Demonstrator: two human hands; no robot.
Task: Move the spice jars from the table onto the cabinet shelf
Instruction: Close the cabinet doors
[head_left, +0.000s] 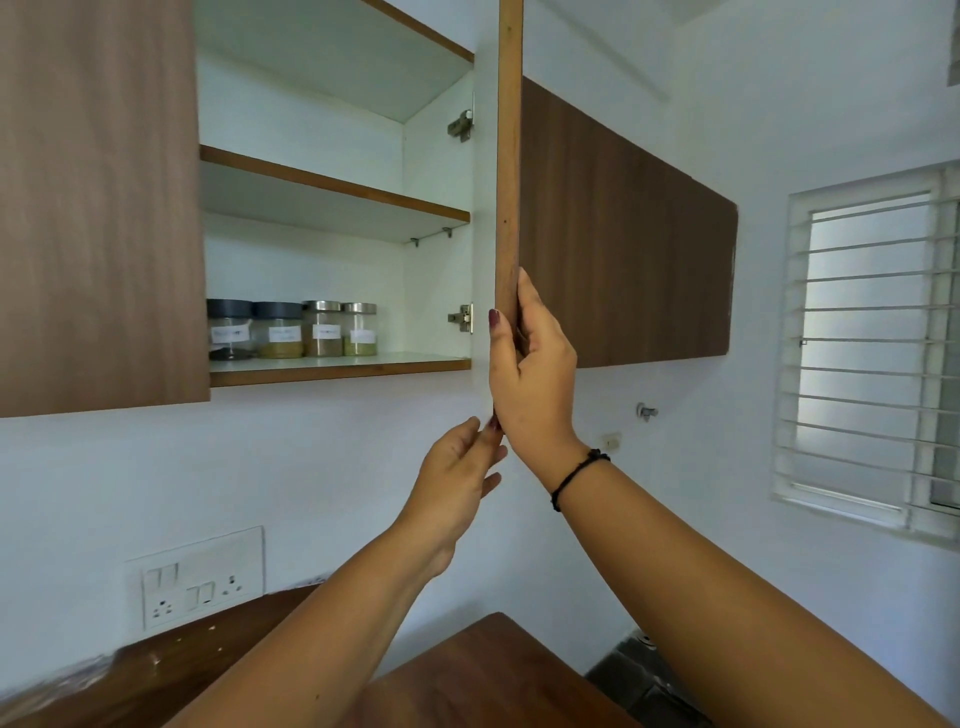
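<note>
Grip: right hand wrapped round the free edge of the open cabinet door, thumb on the inner face. The left hand, at seven o'clock just below, has loose fingers with their tips at the door's bottom corner and holds nothing. Nine o'clock: four spice jars in a row on the bottom shelf. Six o'clock: table, no jars on the part in view. Moving looks done; probably only shutting the door remains.

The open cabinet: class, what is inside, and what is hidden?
Four labelled spice jars stand in a row on the bottom shelf. The top of the upper shelf is hidden from below; the closed left door covers anything further left.
</note>
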